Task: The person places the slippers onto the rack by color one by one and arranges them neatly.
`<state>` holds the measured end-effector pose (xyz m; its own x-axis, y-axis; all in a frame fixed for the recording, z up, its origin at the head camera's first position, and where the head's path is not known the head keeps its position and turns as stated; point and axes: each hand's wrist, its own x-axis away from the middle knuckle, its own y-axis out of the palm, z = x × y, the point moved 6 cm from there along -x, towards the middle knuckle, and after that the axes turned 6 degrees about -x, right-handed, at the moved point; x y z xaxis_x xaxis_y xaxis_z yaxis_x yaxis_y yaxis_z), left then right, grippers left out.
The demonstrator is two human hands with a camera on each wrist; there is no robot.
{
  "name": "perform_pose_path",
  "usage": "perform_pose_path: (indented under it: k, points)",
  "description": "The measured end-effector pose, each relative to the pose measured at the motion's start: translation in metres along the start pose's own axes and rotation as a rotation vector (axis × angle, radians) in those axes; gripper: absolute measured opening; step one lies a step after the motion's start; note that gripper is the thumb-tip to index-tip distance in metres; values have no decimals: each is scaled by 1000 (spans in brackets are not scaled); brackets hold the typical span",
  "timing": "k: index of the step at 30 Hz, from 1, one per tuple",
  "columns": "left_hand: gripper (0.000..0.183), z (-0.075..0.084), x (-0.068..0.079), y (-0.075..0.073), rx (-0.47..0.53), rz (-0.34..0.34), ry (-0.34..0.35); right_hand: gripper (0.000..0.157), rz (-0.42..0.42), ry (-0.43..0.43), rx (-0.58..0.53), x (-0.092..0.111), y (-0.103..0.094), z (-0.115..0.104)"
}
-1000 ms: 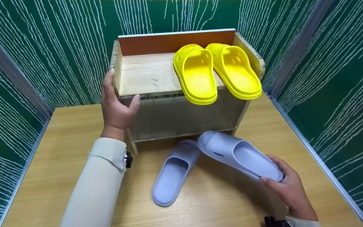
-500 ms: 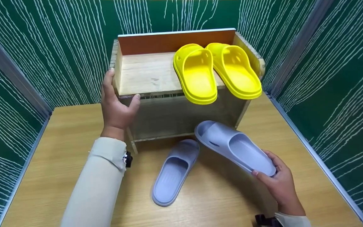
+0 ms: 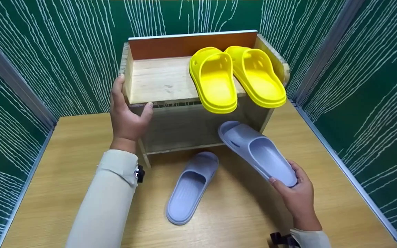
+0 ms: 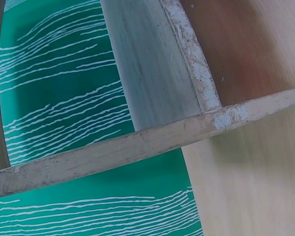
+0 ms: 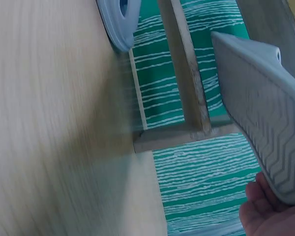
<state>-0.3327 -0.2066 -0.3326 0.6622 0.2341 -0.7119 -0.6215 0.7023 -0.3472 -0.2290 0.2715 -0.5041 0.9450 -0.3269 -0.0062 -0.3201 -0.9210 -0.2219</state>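
Note:
My right hand (image 3: 296, 196) grips a lavender slipper (image 3: 271, 158) by its heel, thumb on one side and fingers on the other. Its toe points at the lower opening of a wooden shoe rack (image 3: 164, 77); the patterned sole (image 5: 265, 108) shows in the right wrist view, raised off the table. My left hand (image 3: 128, 117) holds the rack's front left corner, thumb on the top shelf's front edge. The matching lavender slipper (image 3: 188, 193) lies on the table before the rack. Two yellow slippers, a left one (image 3: 218, 86) and a right one (image 3: 262, 82), sit on the top shelf's right half.
The rack stands on a wood-grain table (image 3: 81, 144). Its lower shelf edge (image 3: 184, 148) and side leg (image 4: 152, 140) are thin boards. Green panels with white streaks (image 3: 374, 120) enclose the table on the back and sides.
My right hand has carried the lavender slipper forward, up and slightly left, and its toe now overlaps the rack's lower opening. My left hand keeps its place on the rack.

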Motion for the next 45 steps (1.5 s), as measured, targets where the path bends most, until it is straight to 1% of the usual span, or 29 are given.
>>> perform_pose_path:
  k: [4,6,9,13,19,23,26,33,40,45]
  points:
    - [88,0,1,0,1,-5,-10,90,33,12,-15,3,7,1]
    - [89,-1,1,0,1,-7,-17,90,52,3,-15,4,11,0]
    - [90,-1,2,0,-2,-8,-24,86,79,-26,-13,5,17,-2]
    - [89,0,1,0,-17,-4,-13,83,108,-59,-7,7,24,-5]
    - [90,-1,2,1,-19,0,-17,83,142,-93,-29,9,35,-7]
    - [88,0,1,1,-23,3,-4,83,183,-141,-43,8,40,-7]
    - [88,1,0,0,-28,7,5,81,209,-158,-59,8,45,-7]
    - [88,0,1,0,-32,15,2,85,205,-119,-90,8,56,-10]
    - [88,0,1,0,-29,14,1,83,240,-151,-60,3,63,-11]
    - [89,1,1,0,-40,9,-3,84,259,-171,-67,-1,68,-12]
